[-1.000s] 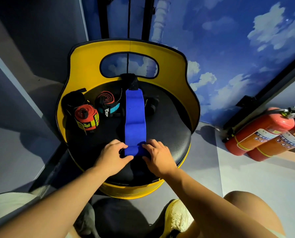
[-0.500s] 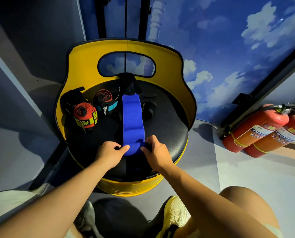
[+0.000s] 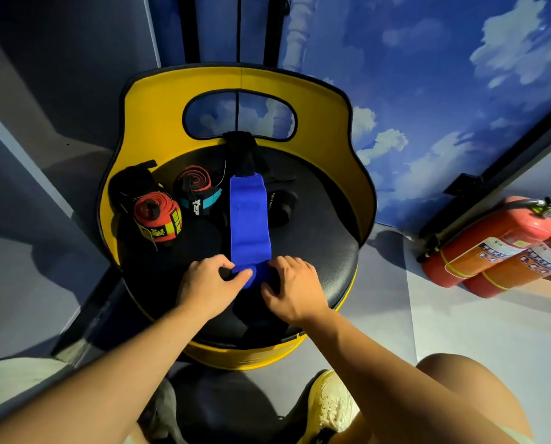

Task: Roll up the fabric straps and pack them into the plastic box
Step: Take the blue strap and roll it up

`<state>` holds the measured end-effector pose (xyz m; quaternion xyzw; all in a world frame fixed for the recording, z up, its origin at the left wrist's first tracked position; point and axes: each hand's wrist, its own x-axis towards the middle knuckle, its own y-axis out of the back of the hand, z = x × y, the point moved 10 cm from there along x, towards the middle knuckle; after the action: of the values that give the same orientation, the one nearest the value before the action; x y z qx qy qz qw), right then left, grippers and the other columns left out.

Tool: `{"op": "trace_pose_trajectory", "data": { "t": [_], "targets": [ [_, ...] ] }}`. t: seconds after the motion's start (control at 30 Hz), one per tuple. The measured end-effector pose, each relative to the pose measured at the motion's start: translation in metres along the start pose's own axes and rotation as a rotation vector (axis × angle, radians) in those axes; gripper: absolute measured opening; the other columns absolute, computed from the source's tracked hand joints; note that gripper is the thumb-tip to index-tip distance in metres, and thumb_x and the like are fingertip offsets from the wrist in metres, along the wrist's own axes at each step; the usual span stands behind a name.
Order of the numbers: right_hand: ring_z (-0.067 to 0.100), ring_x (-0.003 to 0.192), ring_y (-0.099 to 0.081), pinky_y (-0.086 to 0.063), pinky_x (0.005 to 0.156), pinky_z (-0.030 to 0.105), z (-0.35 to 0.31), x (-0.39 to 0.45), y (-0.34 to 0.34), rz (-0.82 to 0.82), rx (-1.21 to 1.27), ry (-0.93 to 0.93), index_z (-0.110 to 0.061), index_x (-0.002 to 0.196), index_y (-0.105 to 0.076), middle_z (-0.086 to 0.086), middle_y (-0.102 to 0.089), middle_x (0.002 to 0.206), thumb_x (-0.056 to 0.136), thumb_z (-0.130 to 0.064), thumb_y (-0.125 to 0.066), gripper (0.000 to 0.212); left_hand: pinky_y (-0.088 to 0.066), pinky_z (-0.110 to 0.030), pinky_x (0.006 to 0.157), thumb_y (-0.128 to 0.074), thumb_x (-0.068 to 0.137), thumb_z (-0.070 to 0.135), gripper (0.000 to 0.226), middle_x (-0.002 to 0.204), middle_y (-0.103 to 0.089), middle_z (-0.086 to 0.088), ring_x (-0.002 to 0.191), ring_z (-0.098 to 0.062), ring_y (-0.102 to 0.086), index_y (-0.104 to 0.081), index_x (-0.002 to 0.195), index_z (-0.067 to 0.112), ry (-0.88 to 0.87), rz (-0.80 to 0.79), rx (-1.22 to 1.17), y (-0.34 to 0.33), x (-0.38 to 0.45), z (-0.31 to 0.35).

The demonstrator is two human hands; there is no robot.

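Blue strap [image 3: 249, 219]: soft, light, limp; likely unrolls if released. Left hand [image 3: 205, 283] and right hand [image 3: 291, 288] fingers pinch rolled near end, centre frame.

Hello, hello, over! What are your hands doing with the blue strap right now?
Left hand and right hand both pinching the rolled near end of the blue strap. Rest lies flat on the black seat. No plastic box in view.

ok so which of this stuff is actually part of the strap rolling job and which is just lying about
Part of the job:
- blue strap, near end gripped by left hand and right hand
- red rolled strap
- red and teal rolled strap
- black straps

Just there:
- yellow seat they lie on
- fire extinguishers
- shoe

No plastic box is visible.
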<state>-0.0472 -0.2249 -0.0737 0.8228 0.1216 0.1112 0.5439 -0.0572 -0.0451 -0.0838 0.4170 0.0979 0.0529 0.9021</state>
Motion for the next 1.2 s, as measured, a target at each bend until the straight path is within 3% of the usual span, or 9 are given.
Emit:
{"op": "trace_pose_trajectory", "data": {
  "t": [0.17, 0.33, 0.5, 0.57, 0.67, 0.77, 1.0, 1.13, 1.2],
  "targets": [
    [0.022, 0.118, -0.051, -0.039, 0.105, 0.036, 0.002, -0.002, -0.007, -0.085, -0.052, 0.000, -0.021, 0.141, -0.047, 0.001, -0.059, 0.127, 0.094, -0.037, -0.061, 0.051, -0.044, -0.029, 0.086, -0.082, 0.079, 0.042, 0.053, 0.128, -0.059, 0.000, 0.124, -0.021, -0.051, -0.059, 0.125, 0.028, 0.003, -0.118, 0.018, -0.006, -0.009, 0.000],
    [0.021, 0.111, -0.053, -0.048, 0.097, 0.039, 0.004, -0.009, -0.004, -0.109, 0.058, 0.015, -0.020, 0.141, -0.051, 0.003, -0.062, 0.123, 0.096, -0.040, -0.060, 0.050, -0.055, -0.037, 0.089, -0.078, 0.083, 0.043, 0.050, 0.123, -0.064, -0.003, 0.109, -0.021, -0.062, -0.061, 0.127, 0.025, 0.008, -0.157, -0.042, -0.004, -0.016, -0.003],
    [0.020, 0.108, -0.051, -0.048, 0.093, 0.032, 0.009, -0.008, -0.006, -0.175, 0.171, -0.047, -0.017, 0.139, -0.055, 0.002, -0.053, 0.115, 0.098, -0.042, -0.058, 0.048, -0.046, -0.032, 0.091, -0.062, 0.095, 0.044, 0.050, 0.131, -0.063, -0.005, 0.120, -0.023, -0.058, -0.059, 0.135, 0.015, 0.004, -0.198, -0.036, -0.009, -0.018, 0.000],
    [0.022, 0.107, -0.055, -0.046, 0.088, 0.028, 0.011, -0.003, -0.008, -0.189, 0.231, -0.111, -0.014, 0.135, -0.059, 0.001, -0.052, 0.109, 0.099, -0.041, -0.056, 0.045, -0.046, -0.034, 0.092, -0.057, 0.097, 0.048, 0.048, 0.132, -0.061, -0.008, 0.119, -0.026, -0.057, -0.062, 0.130, 0.014, 0.045, -0.182, -0.020, -0.010, -0.013, -0.002],
    [0.022, 0.108, -0.061, -0.048, 0.085, 0.027, 0.019, 0.008, -0.005, -0.149, 0.335, -0.232, -0.015, 0.130, -0.061, 0.003, -0.063, 0.115, 0.098, -0.042, -0.059, 0.042, -0.044, -0.031, 0.074, -0.056, 0.095, 0.053, 0.036, 0.113, -0.065, -0.009, 0.094, -0.020, -0.058, -0.066, 0.093, 0.018, 0.094, -0.110, -0.035, -0.010, 0.000, -0.007],
    [0.019, 0.108, -0.062, -0.052, 0.093, 0.038, 0.025, 0.017, -0.003, -0.076, 0.393, -0.313, -0.020, 0.124, -0.057, -0.002, -0.067, 0.119, 0.095, -0.044, -0.062, 0.037, -0.042, -0.030, 0.079, -0.066, 0.090, 0.050, 0.034, 0.112, -0.058, 0.004, 0.103, -0.016, -0.054, -0.063, 0.108, 0.022, 0.141, 0.014, -0.143, 0.001, 0.012, -0.009],
    [0.021, 0.088, -0.066, -0.054, 0.080, 0.042, 0.016, 0.036, 0.007, 0.119, 0.209, -0.214, -0.021, 0.104, -0.062, -0.002, -0.072, 0.099, 0.099, -0.044, -0.055, 0.025, -0.047, -0.028, 0.062, -0.067, 0.088, 0.054, 0.033, 0.085, -0.069, 0.008, 0.086, -0.018, -0.067, -0.073, 0.092, 0.021, 0.103, 0.118, -0.138, 0.010, 0.024, 0.000],
    [0.024, 0.084, -0.067, -0.053, 0.073, 0.038, 0.021, 0.032, 0.003, 0.102, 0.330, -0.270, -0.018, 0.105, -0.064, 0.003, -0.072, 0.095, 0.101, -0.040, -0.053, 0.025, -0.049, -0.029, 0.086, -0.072, 0.086, 0.049, 0.043, 0.118, -0.067, 0.005, 0.113, -0.017, -0.061, -0.069, 0.118, 0.020, 0.105, 0.012, -0.175, -0.002, 0.019, -0.002],
    [0.024, 0.093, -0.067, -0.054, 0.081, 0.037, 0.018, 0.031, 0.001, 0.073, 0.368, -0.250, -0.016, 0.114, -0.064, 0.005, -0.072, 0.105, 0.099, -0.036, -0.055, 0.026, -0.045, -0.027, 0.090, -0.074, 0.088, 0.037, 0.042, 0.127, -0.065, 0.003, 0.119, -0.017, -0.059, -0.067, 0.125, 0.019, 0.135, -0.031, -0.232, -0.005, 0.016, -0.004]
  ]
}}
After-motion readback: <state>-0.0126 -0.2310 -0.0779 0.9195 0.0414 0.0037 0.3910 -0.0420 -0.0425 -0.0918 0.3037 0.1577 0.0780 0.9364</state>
